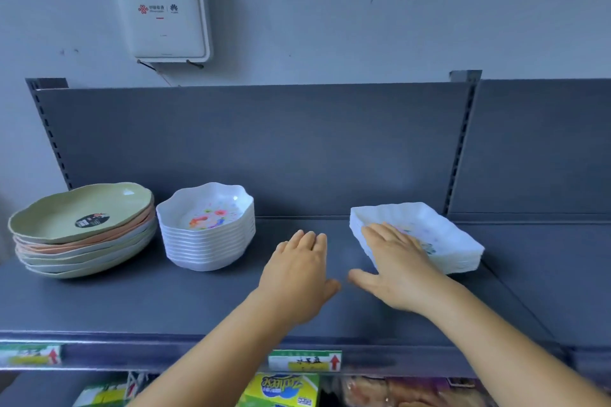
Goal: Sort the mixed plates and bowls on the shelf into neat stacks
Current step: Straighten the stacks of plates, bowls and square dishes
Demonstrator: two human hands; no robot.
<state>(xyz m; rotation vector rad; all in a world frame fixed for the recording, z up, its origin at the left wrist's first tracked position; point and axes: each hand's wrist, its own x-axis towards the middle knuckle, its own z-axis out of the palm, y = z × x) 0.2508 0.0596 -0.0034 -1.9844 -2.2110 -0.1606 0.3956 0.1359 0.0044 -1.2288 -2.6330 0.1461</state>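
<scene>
Head view looks down on a dark grey metal shelf (198,301) with a slotted back panel, carrying three stacks of dishes. Largest, at the far left, is the stack of round plates (82,231) — wavy-rimmed, in pale green, peach and off-white, with a dark sticker on the green top plate. Just beside it to the right, not quite touching, stands the stack of white bowls (206,228), scallop-edged and neatly nested, the top one showing a splash of coloured flowers inside. Well apart, toward the right upright, lies the stack of white rectangular dishes (429,238), fluted at the rim with a faint floral print. The right hand (396,268) lies flat with straight fingers on the near left part of this stack, thumb spread out over the shelf — gripping nothing. The left hand (299,277) hovers or rests open over the bare shelf between bowls and dishes, fingers together and extended, holding nothing. A white wall box (162,10) hangs above; price tags (304,360) line the shelf edge.
</scene>
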